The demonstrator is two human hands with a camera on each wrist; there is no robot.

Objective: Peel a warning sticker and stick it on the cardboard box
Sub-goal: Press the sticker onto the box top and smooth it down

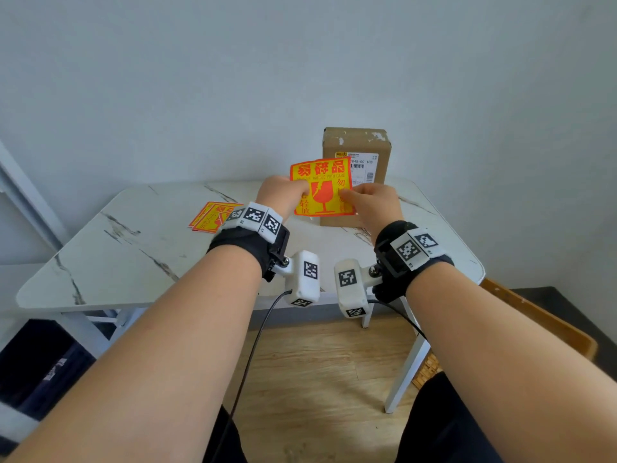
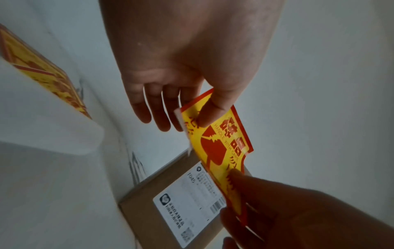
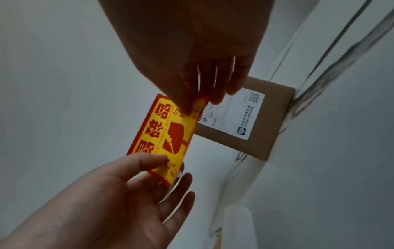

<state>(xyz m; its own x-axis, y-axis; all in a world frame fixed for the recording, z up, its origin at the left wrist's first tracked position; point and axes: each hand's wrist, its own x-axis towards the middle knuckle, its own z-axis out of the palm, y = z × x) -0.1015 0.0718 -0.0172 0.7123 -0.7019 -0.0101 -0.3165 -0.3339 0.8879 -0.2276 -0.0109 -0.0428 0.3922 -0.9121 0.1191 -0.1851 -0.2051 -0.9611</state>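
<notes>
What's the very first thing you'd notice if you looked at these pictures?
The bright yellow and red warning sticker, held up in the air above the table, jumps out first. The left hand pinches its left edge and the right hand pinches its right edge. Just behind it a brown cardboard box stands upright on the white marbled table, and more stickers lie flat to the left.

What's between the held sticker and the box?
Only air: the sticker hangs before the box, not touching, plainest in the left wrist view.
</notes>
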